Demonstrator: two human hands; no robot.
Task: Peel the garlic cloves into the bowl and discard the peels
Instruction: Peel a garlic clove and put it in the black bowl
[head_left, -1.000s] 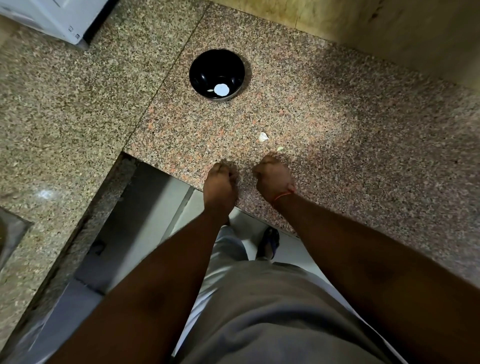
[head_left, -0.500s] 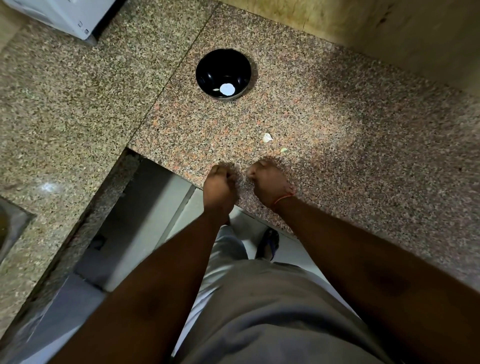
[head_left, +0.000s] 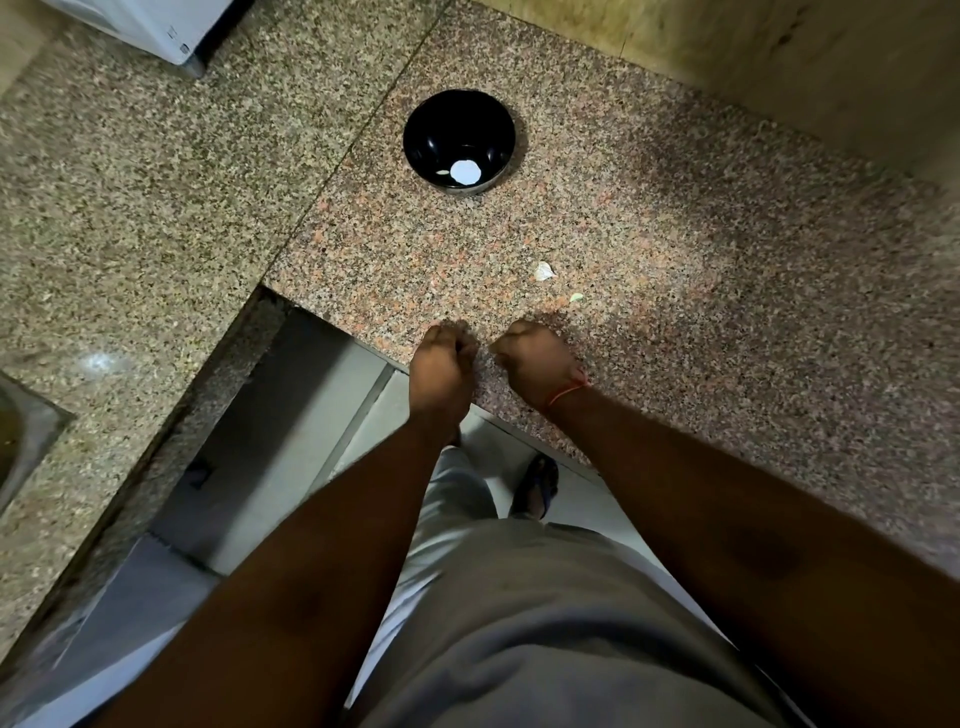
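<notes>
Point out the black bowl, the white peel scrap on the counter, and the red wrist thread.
black bowl (head_left: 426, 122): head view, inner wall.
white peel scrap (head_left: 544, 270): head view, its middle.
red wrist thread (head_left: 567, 391): head view, strand across the wrist.

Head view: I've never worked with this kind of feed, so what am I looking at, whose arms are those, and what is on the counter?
There is no machine here. The picture comes from a camera worn on a person's head, looking down, so the two arms are their own. The left hand and right hand sit close together at the near edge of the granite counter, fingers curled. Whether they hold a garlic clove cannot be seen from this angle. Farther back stands a black bowl with white pieces at its bottom. Two small pale scraps, probably peel, lie on the counter just beyond the right hand. Below the counter edge you see the person's clothing and a shoe on the floor.
</notes>
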